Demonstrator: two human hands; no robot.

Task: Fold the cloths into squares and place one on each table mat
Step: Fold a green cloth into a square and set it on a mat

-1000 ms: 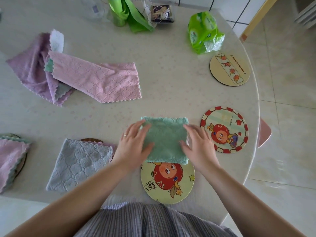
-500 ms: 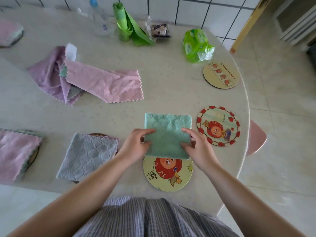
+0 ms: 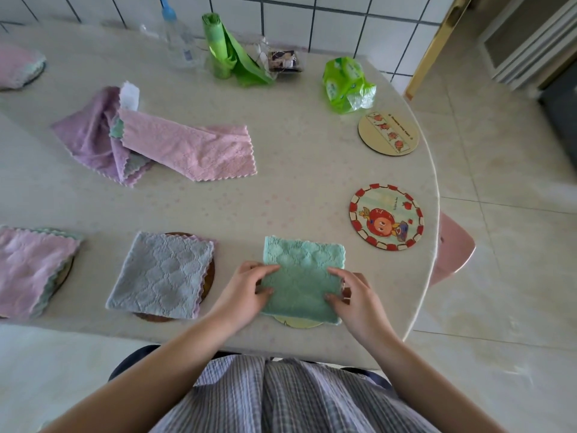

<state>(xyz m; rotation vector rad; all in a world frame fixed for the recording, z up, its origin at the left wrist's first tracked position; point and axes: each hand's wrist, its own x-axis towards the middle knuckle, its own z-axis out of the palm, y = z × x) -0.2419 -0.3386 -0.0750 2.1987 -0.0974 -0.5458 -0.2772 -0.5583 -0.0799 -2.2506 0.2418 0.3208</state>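
Two bare mats (image 3: 386, 216) nearby

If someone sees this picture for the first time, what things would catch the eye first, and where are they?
First, the two hands, left hand and right hand, pressing a folded green cloth over a round mat at the near table edge. Next, the bright red cartoon mat lying bare to the right. Then the loose pile of pink and purple cloths further back on the left.

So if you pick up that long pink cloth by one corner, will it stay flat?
Probably not. The pink cloth already lies rumpled over the purple cloth, so it likely droops. It looks thin and fluffy, probably light.
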